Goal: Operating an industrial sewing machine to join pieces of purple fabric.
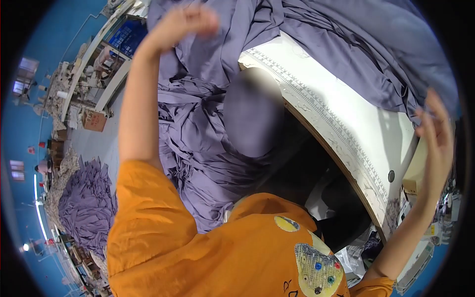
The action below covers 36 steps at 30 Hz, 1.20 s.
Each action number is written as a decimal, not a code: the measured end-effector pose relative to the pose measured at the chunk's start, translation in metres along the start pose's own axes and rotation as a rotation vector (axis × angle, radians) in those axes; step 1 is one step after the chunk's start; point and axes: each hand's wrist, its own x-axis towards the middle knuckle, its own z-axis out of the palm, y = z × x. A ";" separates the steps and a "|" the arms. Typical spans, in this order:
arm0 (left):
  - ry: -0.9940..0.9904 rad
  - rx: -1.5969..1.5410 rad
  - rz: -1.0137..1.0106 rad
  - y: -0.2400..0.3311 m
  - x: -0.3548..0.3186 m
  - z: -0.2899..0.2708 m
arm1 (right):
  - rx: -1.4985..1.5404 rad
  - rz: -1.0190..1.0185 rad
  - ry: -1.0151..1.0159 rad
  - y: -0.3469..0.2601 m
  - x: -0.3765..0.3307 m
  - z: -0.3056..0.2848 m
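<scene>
Purple-grey cloth lies in loose folds over the far side of a white table. More of it hangs off the table's left end in a bunched heap. My left hand is raised over the cloth at the far left, its bent fingers smeared by motion. Whether it touches or holds cloth I cannot tell. Beside the right end of the cloth is my right hand, fingers spread apart, with no cloth visibly gripped. A blurred oval patch covers part of the heap and table corner.
Ruler markings run along the table's near edge. A round dark disc sits near its right end. To the left, a purple cloth pile lies on the floor, with a cardboard box and blue crate farther off.
</scene>
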 end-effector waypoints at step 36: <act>-0.025 0.150 0.304 0.164 -0.099 -0.032 | 0.322 -0.379 -0.324 -0.110 -0.066 0.197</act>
